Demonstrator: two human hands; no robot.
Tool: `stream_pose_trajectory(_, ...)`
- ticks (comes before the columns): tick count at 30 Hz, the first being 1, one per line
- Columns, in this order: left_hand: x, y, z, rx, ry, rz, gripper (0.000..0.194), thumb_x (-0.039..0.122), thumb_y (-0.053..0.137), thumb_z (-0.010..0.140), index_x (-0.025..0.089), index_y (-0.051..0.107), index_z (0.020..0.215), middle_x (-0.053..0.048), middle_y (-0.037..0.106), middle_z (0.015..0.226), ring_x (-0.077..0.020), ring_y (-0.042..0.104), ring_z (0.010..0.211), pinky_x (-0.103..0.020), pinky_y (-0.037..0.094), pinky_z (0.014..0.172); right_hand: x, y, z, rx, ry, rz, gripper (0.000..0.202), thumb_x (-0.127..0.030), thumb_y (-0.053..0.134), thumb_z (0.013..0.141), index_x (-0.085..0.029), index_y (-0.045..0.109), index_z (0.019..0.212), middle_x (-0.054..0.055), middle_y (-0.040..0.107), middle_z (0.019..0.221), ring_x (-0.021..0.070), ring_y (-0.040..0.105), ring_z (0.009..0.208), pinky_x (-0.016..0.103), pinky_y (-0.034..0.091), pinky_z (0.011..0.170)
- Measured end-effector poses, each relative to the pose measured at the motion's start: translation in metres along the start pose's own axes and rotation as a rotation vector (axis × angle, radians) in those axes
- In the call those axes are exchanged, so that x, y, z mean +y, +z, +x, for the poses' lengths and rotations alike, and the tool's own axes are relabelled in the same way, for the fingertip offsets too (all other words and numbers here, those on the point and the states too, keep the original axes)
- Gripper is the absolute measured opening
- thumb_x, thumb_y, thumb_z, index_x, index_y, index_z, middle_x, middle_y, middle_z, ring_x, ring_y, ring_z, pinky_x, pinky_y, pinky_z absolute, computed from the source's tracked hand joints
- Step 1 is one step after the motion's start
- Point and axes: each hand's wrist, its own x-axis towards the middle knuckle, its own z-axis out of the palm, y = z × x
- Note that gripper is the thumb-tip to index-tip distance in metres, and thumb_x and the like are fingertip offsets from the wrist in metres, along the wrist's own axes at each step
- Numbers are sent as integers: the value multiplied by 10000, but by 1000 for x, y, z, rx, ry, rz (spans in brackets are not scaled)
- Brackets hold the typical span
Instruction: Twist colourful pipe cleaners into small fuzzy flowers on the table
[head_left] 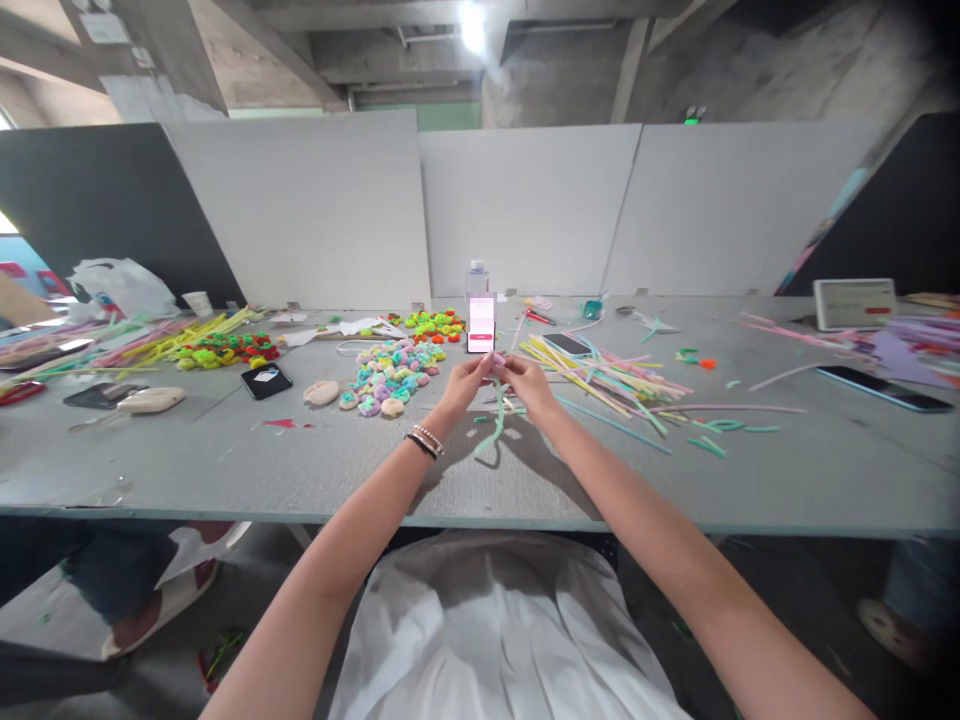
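My left hand (463, 386) and my right hand (527, 386) meet above the table, fingertips pinched together. A light green pipe cleaner (499, 425) hangs from between them, its lower end curving left close to the tabletop. A small pinkish bit shows at the fingertips; the exact grip is hidden by the fingers. Just behind my hands a phone (481, 322) with a lit screen stands upright before a clear bottle (477, 275). Left of my hands lies a heap of pastel fuzzy pieces (394, 375). Loose yellow and pink pipe cleaners (607, 375) spread to the right.
Red, green and yellow fuzzy pieces (225, 350) form another pile at left, near a black card-like object (266, 380). A dark phone (885, 388) lies at right, with a white tablet-like display (855, 303) behind it. White panels (525, 210) border the table's back.
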Motion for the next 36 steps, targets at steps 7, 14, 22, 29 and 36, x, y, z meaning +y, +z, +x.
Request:
stream_pose_trajectory(7,-3,-1,3,88,0,5,479,616,571,751,158,688,832,-63,674,854,-153,584,805,-280,454,763,-2,-2,0,-79,77,14,325,-460,674,667,-210,694,873,33,688,846,144,587,704,237,401,565)
stream_pose_trajectory(14,-6,-1,5,145,0,76,509,654,582,711,150,649,684,-11,579,640,-124,494,658,-253,405,661,-1,0,-2,-84,79,-27,402,-574,618,722,-188,667,821,39,673,790,126,565,654,231,396,557)
stream_pose_trajectory(22,-8,0,3,120,-25,15,521,665,599,692,151,675,734,-32,621,732,-141,538,733,-274,432,735,1,-2,0,-59,55,-63,451,-615,614,700,-171,665,762,43,660,730,136,558,640,243,377,553)
stream_pose_trajectory(29,-14,-1,6,175,-30,62,540,686,594,673,149,630,640,-5,537,605,-125,483,656,-264,421,678,1,-1,2,-33,84,-97,437,-614,612,707,-182,653,751,43,661,754,136,561,651,245,394,560)
stream_pose_trajectory(36,-11,-7,8,282,-48,-82,467,625,610,703,159,636,725,-9,571,684,-105,511,660,-259,463,700,1,3,-4,-134,207,-156,374,-554,677,699,-187,618,735,54,683,775,128,565,589,231,368,480)
